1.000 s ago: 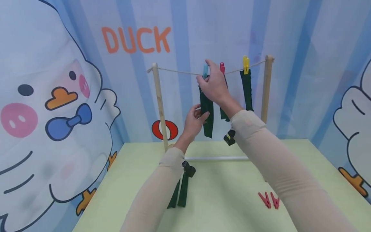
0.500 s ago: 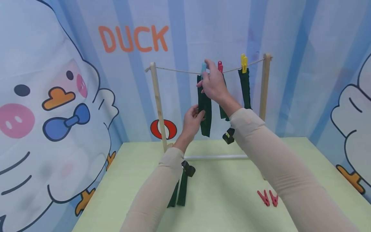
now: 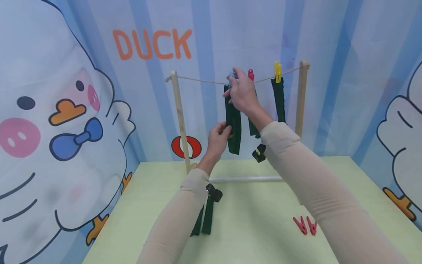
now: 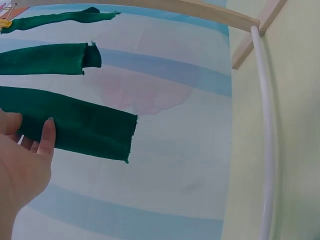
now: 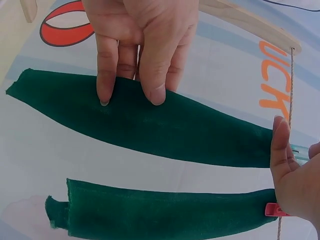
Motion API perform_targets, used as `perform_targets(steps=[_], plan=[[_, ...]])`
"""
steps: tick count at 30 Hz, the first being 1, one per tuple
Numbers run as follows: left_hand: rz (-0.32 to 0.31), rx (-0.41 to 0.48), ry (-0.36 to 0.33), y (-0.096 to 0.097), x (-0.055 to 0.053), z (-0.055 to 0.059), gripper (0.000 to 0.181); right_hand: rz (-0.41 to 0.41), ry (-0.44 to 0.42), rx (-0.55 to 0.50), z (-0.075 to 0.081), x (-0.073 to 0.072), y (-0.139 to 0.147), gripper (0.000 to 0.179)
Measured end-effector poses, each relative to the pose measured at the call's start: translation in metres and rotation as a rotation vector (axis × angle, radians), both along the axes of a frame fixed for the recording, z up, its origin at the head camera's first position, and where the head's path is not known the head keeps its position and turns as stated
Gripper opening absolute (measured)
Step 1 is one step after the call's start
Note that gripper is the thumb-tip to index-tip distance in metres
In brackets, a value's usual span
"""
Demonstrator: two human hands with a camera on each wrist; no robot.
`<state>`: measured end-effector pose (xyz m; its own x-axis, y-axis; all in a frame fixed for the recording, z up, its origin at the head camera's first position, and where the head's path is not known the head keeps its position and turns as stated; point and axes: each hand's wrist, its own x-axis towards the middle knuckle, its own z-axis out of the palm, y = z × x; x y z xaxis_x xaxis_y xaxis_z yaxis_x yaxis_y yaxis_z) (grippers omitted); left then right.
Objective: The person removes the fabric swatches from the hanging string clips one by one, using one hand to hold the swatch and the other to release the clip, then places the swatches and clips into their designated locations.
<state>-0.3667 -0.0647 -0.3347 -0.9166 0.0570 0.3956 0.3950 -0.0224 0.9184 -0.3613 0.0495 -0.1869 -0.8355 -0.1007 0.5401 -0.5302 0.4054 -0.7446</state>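
Note:
A dark green cloth strip (image 3: pixel 234 128) hangs from the rope (image 3: pixel 202 80), with a light blue clothespin (image 3: pixel 232 77) at its top. My right hand (image 3: pixel 244 91) pinches this clothespin, thumb and fingers about its handles. Lower down, my left hand (image 3: pixel 217 139) holds the strip's left edge; in the right wrist view the thumb and a finger lie on the front of the cloth (image 5: pixel 135 115), the other fingers behind it. Just right, a red clothespin (image 3: pixel 251 74) holds a second green strip (image 3: pixel 254 126), partly hidden by my right hand and arm.
A yellow clothespin (image 3: pixel 278 71) holds another green strip (image 3: pixel 279 101) near the right wooden post (image 3: pixel 300 99). Two red clothespins (image 3: pixel 306 225) lie on the pale green table (image 3: pixel 257 227). More green strips (image 3: pixel 207 216) with a black piece (image 3: pixel 214 193) lie by my left forearm.
My left fingers have gone from loosely beside the strip to holding its edge. The right hand's thumb and fingers have closed in on the blue clothespin, which now looks turned.

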Motion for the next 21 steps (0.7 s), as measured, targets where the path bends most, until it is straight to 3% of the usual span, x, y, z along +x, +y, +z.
perform_targets(steps=[21], plan=[[-0.008,0.056,0.006,0.002,0.0043,0.0001,0.027,0.012,0.043,-0.056,0.0024,0.0025,-0.0002,0.031]])
